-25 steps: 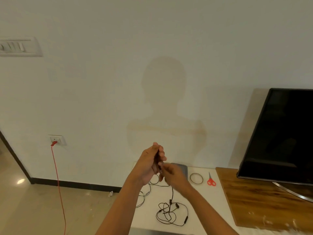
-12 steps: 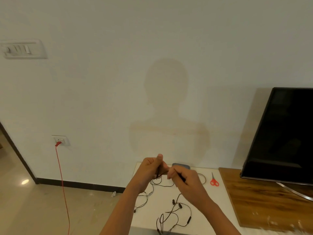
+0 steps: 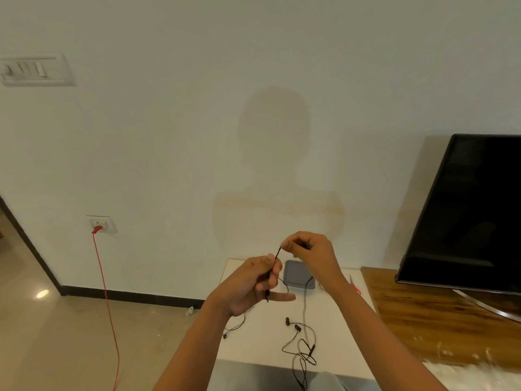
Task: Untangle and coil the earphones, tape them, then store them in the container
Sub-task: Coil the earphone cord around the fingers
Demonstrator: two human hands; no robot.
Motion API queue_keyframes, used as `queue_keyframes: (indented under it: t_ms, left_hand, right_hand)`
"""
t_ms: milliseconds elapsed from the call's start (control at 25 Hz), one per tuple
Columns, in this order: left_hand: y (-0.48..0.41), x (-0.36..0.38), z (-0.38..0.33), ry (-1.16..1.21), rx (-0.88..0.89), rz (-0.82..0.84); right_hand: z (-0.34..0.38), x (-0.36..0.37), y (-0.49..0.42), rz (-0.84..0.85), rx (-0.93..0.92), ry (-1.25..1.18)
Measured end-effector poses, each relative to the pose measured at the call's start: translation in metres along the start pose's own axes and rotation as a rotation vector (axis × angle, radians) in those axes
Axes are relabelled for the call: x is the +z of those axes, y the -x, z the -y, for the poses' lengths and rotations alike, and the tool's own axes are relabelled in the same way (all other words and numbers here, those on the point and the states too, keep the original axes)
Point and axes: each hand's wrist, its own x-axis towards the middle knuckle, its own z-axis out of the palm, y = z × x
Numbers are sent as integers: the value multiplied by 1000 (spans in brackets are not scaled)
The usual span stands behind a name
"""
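Note:
Black earphones [image 3: 299, 342] lie partly on the white table [image 3: 253, 345], their buds and a tangle of cable near the front edge. My left hand [image 3: 253, 283] grips the cable near the plug, which hangs below my fingers. My right hand [image 3: 307, 249] is raised above it and pinches the same cable, which runs taut between the two hands. More cable drops from my right hand to the table. A grey container [image 3: 296, 273] sits at the back of the table, behind my hands.
Red-handled scissors [image 3: 355, 287] lie right of the container, mostly hidden by my right forearm. A black TV [image 3: 468, 215] stands on a wooden surface [image 3: 439, 320] to the right. A red cable [image 3: 108, 306] hangs from a wall socket at left. A second earphone cable [image 3: 234, 328] trails off the table's left edge.
My right hand has risen up and to the right, drawing the cable taut from my left hand. My left hand has dropped a little. The tangle on the table has loosened.

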Motion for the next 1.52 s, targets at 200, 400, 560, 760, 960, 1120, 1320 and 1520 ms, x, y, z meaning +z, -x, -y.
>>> queue_keyframes:
  t_ms: [200, 400, 560, 760, 960, 1120, 1320, 1520]
  left_hand:
    - [-2, 1, -9, 215, 176, -36]
    - [-7, -19, -5, 25, 196, -205]
    - [-6, -30, 2, -246, 153, -320]
    - [4, -18, 18, -354, -26, -99]
    - [14, 0, 9, 43, 3, 77]
    - [9, 0, -8, 281, 178, 21]
    - [-10, -10, -11, 194, 317, -163]
    - [-14, -20, -2, -165, 266, -312]
  right_hand:
    - [-26, 23, 31, 169, 211, 5]
    - [-20, 27, 70, 345, 130, 120]
    - [3, 15, 75, 371, 33, 110]
    - [32, 3, 37, 137, -161, 97]
    - [9, 3, -2, 39, -19, 81]
    - [-12, 18, 17, 184, 197, -65]
    - [-10, 30, 60, 321, 186, 58]
    - [12, 13, 71, 356, 124, 149]
